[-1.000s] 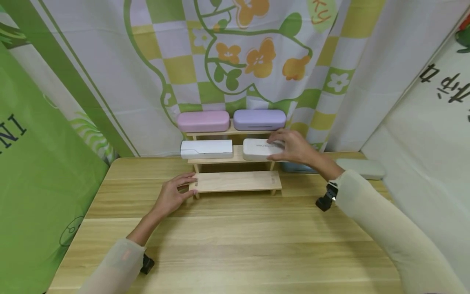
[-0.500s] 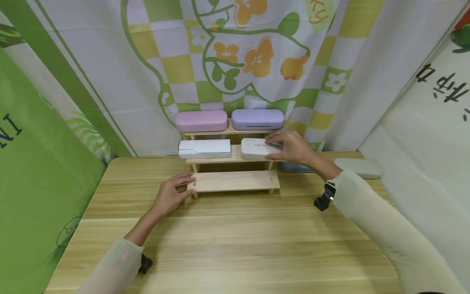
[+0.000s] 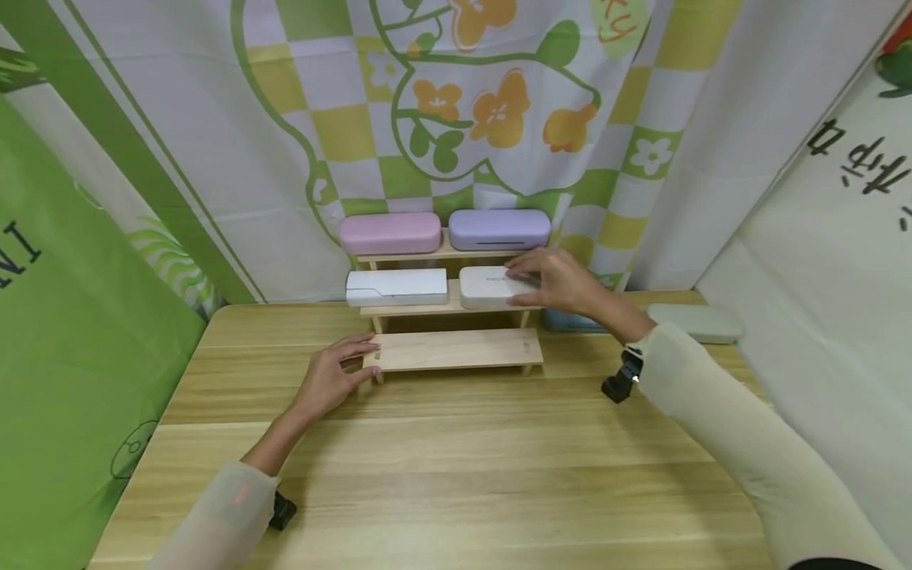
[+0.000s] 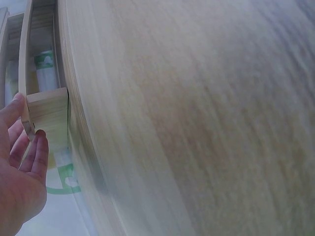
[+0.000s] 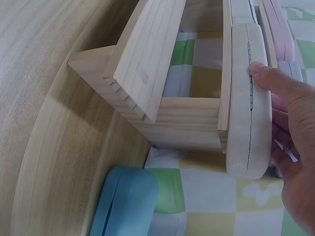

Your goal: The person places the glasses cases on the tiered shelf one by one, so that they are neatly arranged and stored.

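A stepped wooden rack point(image 3: 456, 352) stands on the table, with a bare lowest board. My left hand point(image 3: 335, 376) holds that board's left end between thumb and fingers; in the left wrist view the fingertips point(image 4: 41, 140) lie at the board's end. On the middle step, my right hand point(image 3: 559, 281) grips a cream-white glasses case point(image 3: 488, 287) by its right part. The right wrist view shows the thumb on the hinge side of this case point(image 5: 241, 132). Beside it on the left, a small gap apart, sits a white folding-flap case point(image 3: 397, 288).
A pink case point(image 3: 390, 233) and a purple case point(image 3: 499, 229) fill the top step. Right of the rack lie a blue case point(image 3: 570, 321), partly hidden by the right arm, and a pale green case point(image 3: 698, 323). A patterned curtain point(image 3: 456, 178) hangs close behind.
My right hand has slid the cream-white glasses case a little left along the middle step, narrowing the gap to the white case. The left hand keeps its place on the rack.
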Motion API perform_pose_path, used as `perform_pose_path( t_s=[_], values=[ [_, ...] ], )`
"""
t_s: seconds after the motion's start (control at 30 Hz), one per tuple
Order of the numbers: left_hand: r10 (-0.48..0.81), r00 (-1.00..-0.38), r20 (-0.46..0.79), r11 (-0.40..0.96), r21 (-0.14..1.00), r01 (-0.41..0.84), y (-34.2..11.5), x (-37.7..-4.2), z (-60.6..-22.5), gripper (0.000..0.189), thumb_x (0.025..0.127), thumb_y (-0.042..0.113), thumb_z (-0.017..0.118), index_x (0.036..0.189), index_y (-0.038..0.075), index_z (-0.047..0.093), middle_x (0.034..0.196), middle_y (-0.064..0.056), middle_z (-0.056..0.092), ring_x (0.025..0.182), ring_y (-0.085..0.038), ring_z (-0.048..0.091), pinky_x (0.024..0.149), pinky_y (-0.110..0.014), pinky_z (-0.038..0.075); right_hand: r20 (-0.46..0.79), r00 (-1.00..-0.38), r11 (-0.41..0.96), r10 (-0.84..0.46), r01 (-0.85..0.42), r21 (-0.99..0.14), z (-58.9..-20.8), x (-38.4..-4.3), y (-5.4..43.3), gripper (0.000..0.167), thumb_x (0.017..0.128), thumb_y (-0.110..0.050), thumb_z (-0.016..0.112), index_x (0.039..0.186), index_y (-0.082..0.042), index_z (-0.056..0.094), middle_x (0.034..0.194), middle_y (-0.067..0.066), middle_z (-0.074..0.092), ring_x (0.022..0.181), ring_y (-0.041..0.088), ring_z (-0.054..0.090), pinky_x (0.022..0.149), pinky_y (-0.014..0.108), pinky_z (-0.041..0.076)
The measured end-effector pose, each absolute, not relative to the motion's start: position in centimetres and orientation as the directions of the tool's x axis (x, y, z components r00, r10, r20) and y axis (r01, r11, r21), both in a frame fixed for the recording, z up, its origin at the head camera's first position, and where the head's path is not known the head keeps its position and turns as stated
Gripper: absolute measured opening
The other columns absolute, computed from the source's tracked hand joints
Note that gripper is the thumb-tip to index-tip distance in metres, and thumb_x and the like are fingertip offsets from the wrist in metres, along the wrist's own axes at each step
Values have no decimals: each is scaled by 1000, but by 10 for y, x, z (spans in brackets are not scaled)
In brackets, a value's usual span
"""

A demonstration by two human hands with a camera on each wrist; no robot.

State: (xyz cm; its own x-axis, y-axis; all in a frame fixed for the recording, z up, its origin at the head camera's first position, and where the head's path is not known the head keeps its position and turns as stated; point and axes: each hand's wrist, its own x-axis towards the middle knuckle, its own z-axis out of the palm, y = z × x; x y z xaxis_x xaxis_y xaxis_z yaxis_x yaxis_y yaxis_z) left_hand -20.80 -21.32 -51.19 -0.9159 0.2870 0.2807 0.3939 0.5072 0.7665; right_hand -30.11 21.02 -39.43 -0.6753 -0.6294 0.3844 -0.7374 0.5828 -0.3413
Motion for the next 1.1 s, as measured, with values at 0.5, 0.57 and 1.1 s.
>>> perform_pose_path(
  t_s=[0.5,0.57,1.1],
  values=[
    [281,-918,282,488,782,389,-212,-209,-514,41,86,2,87,125,-2,75,146,-21,63,133,-41,61,101,-49,61,429,-623,536,-654,-782,-319,-400,-303,213,50,73,-19,100,114,3,79,122,20,76,112,40,71,98,54,62],
    [280,-917,283,490,780,390,-212,-209,-514,41,86,1,87,125,-2,75,146,-21,63,133,-41,62,101,-49,61,429,-617,527,-659,-787,-322,-400,-301,214,52,73,-17,100,116,3,78,123,20,75,113,40,71,98,54,62],
    [287,-915,282,497,773,394,-213,-208,-512,41,86,4,87,125,-3,75,147,-20,63,133,-42,61,102,-51,61,475,-626,533,-619,-778,-332,-399,-287,248,60,71,-16,100,122,4,76,124,19,75,113,39,70,93,56,61]
  ],
)
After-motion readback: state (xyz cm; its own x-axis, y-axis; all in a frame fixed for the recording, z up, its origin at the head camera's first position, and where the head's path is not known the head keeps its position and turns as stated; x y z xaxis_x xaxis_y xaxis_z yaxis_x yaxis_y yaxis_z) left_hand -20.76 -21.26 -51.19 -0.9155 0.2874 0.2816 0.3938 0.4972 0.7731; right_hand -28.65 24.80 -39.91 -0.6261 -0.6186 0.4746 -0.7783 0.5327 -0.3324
